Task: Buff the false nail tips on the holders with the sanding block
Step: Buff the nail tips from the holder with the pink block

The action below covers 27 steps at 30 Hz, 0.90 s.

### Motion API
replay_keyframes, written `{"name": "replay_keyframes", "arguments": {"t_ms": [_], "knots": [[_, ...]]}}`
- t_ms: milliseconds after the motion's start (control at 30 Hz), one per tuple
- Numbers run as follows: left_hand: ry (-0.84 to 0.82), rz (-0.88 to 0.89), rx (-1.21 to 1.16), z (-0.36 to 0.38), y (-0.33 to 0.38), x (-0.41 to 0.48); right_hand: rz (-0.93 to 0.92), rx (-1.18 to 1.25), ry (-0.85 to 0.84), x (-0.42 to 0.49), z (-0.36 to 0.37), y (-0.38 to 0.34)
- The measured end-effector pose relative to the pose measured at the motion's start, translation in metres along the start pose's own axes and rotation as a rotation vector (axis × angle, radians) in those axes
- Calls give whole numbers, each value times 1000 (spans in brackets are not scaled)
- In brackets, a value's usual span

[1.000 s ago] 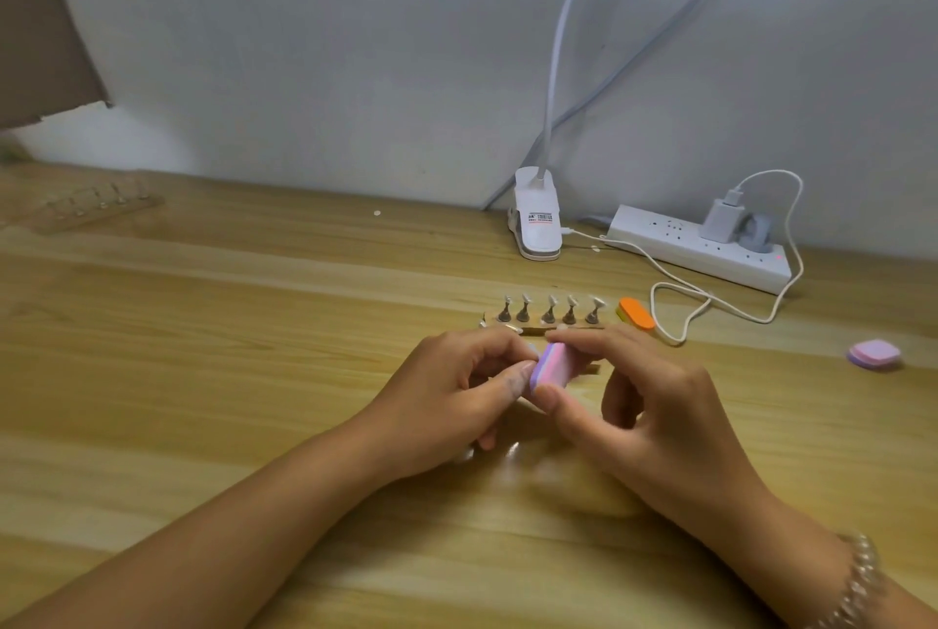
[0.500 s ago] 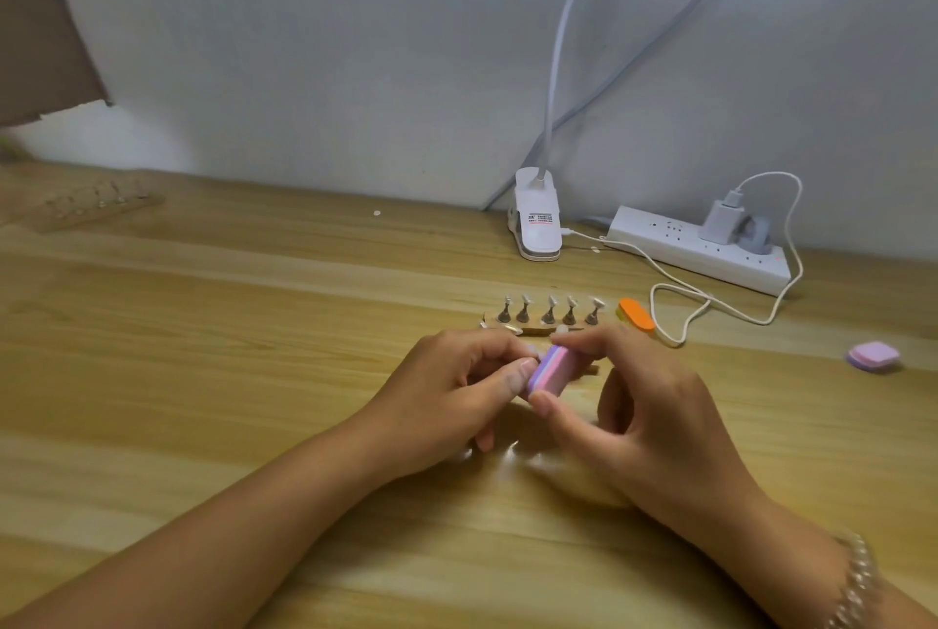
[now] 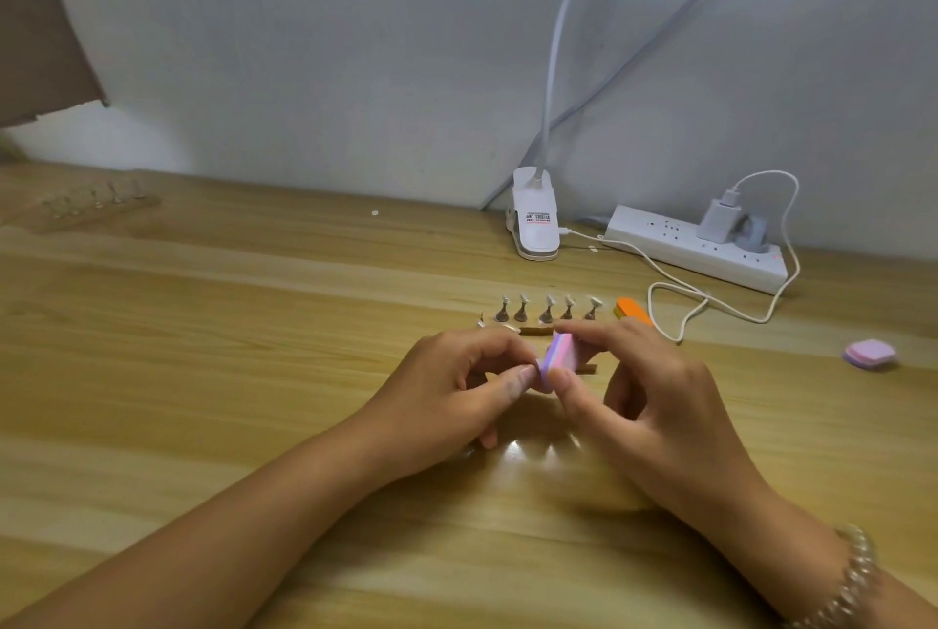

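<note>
A pink and purple sanding block (image 3: 558, 357) is pinched between the thumb and fingers of my right hand (image 3: 649, 405) above the wooden table. My left hand (image 3: 446, 395) sits just left of it, its fingers curled round something small that stays hidden; the thumb tip touches the block's left end. Behind both hands a clear strip (image 3: 507, 324) carries a row of metal holders with false nail tips (image 3: 547, 309). Part of a second strip (image 3: 589, 369) peeks out under the block.
An orange sanding block (image 3: 632, 310) lies right of the holder row. Another pink block (image 3: 869, 353) rests at far right. A white clip lamp base (image 3: 533, 222), power strip (image 3: 695, 248) and charger cable (image 3: 710, 298) line the wall. Another holder strip (image 3: 91, 202) lies far left.
My right hand has turned the sanding block a little and shifted it slightly toward the holder row. The left hand stays almost still.
</note>
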<state>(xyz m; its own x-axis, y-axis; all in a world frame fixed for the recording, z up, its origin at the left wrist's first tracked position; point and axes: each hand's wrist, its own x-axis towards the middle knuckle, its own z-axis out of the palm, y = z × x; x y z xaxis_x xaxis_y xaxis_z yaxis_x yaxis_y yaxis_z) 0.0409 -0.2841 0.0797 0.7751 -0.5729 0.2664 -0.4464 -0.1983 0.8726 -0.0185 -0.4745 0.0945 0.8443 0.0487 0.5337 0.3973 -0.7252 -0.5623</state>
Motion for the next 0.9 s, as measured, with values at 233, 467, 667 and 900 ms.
{"name": "replay_keyframes", "arguments": {"t_ms": [233,467,667,900], "knots": [[15,-7,-10,0,-2,0,-1,19,-9,0,0,1],[16,1,19,0,-4,0,-66,4,-26,-2,2,-1],[18,19,4,0,-3,0,-74,-16,-10,-2,2,-3],[19,34,8,1,-4,1,6,1,11,0,-1,0]]}}
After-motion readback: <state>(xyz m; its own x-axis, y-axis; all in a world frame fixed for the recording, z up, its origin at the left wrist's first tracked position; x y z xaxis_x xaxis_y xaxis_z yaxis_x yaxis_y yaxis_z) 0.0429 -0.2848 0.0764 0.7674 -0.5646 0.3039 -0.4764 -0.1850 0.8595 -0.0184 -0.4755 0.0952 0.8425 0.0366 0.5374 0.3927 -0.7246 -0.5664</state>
